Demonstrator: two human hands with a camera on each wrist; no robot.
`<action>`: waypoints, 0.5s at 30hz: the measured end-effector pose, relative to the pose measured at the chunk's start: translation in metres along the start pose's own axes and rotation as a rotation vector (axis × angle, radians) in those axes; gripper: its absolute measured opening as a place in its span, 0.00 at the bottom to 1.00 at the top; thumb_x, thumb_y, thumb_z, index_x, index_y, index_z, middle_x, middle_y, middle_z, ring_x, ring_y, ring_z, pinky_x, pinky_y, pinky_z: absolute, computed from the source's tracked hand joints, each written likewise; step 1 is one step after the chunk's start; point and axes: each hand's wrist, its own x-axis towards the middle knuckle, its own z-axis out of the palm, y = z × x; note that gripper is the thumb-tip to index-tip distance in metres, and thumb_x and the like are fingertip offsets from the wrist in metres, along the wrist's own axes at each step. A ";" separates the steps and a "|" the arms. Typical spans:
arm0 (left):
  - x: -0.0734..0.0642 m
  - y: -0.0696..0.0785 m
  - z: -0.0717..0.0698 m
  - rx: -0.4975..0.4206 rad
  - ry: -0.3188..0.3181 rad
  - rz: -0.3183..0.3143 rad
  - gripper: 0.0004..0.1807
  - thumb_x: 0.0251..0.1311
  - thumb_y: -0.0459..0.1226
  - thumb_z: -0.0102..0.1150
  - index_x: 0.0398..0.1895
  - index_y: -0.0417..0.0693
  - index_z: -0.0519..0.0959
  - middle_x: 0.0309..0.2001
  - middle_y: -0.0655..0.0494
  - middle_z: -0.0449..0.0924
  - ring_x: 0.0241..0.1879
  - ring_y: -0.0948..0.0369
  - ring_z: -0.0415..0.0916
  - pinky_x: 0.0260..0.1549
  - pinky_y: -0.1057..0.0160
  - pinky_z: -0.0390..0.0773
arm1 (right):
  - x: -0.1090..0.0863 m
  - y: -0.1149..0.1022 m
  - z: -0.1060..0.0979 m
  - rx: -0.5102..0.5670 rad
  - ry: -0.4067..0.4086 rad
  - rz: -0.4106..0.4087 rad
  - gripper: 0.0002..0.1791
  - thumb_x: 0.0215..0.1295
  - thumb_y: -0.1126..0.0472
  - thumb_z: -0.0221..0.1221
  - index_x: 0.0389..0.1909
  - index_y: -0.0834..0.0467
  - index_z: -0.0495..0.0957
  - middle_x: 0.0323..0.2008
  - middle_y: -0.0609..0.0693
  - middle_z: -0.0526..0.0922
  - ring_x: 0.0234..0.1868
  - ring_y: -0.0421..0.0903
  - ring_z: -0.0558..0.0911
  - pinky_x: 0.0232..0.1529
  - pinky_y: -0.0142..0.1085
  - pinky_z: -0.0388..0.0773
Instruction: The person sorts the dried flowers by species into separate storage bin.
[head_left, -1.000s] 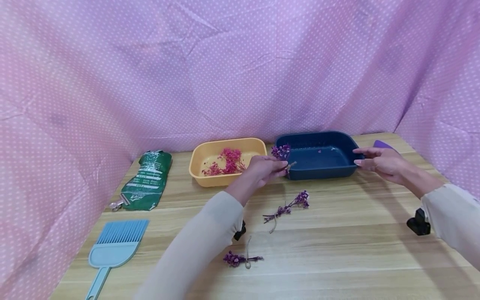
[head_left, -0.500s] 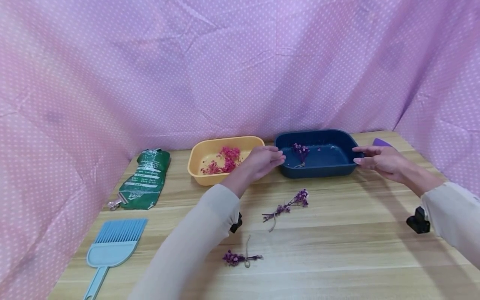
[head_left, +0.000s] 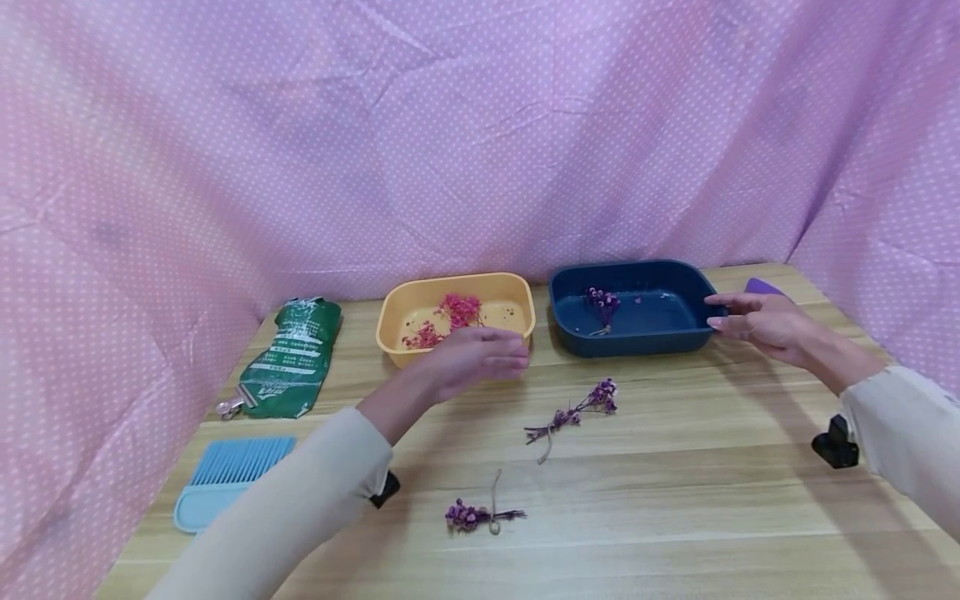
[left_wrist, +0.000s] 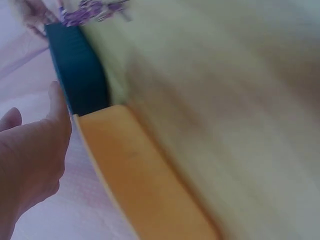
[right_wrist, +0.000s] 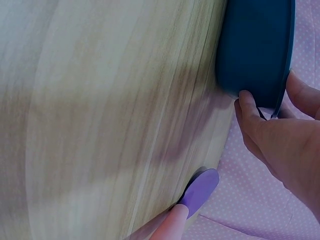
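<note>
My left hand (head_left: 474,360) hovers over the front of the yellow tray (head_left: 397,358), its fingers extended and holding nothing. Pink dried flowers (head_left: 459,310) lie inside that tray, partly covered by the hand. At the right end of the dark blue tray (head_left: 637,343), my right hand (head_left: 765,325) holds the wall between thumb and fingers; the thumb is on the rim in the right wrist view. A tied purple flower bunch (head_left: 602,307) rests in the blue tray's left part. Two more twine-tied bunches, one upper (head_left: 573,412) and one lower (head_left: 480,517), lie on the table.
A green packet (head_left: 296,358) with a metal clip (head_left: 234,404) lies at the left. Nearer, a light blue brush (head_left: 236,467) is partly behind the left sleeve. A purple flat object (right_wrist: 201,192) with a pink handle lies right of the blue tray. Pink dotted cloth (head_left: 480,150) hangs behind.
My left hand let go of a purple flower bunch inside the blue tray, then moved left and nearer, over the yellow tray's front. The right hand stayed at the blue tray's end.
</note>
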 end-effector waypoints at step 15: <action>-0.018 -0.052 -0.005 -0.016 -0.195 -0.072 0.25 0.70 0.28 0.46 0.67 0.26 0.58 0.62 0.29 0.67 0.62 0.42 0.67 0.64 0.51 0.68 | 0.001 -0.001 0.002 -0.037 0.006 0.006 0.27 0.68 0.58 0.58 0.66 0.51 0.63 0.68 0.62 0.51 0.44 0.26 0.75 0.50 0.26 0.78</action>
